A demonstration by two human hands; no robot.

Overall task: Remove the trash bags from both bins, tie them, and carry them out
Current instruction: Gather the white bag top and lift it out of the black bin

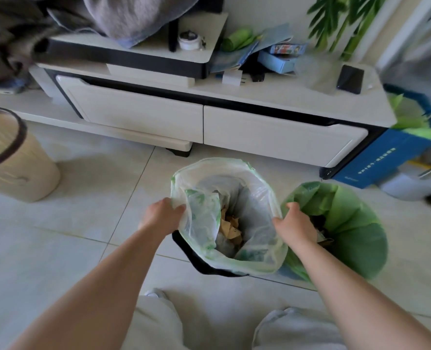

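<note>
A white translucent trash bag (pixel 255 213) with green print lines a black-rimmed bin (pixel 196 261) on the floor in the middle. Brown paper scraps lie inside it. My left hand (pixel 162 215) grips the bag's left rim. My right hand (pixel 296 224) grips its right rim. The bag's rim is lifted off the near edge of the bin. Directly to the right stands a second bin lined with a green trash bag (pixel 348 223), with some dark trash inside.
A low white cabinet (pixel 272 132) with two drawers runs behind the bins. A beige bin (pixel 12 168) stands at the left. A blue box (pixel 376 160) and clutter sit at the right. My knees (pixel 209 324) are at the bottom edge.
</note>
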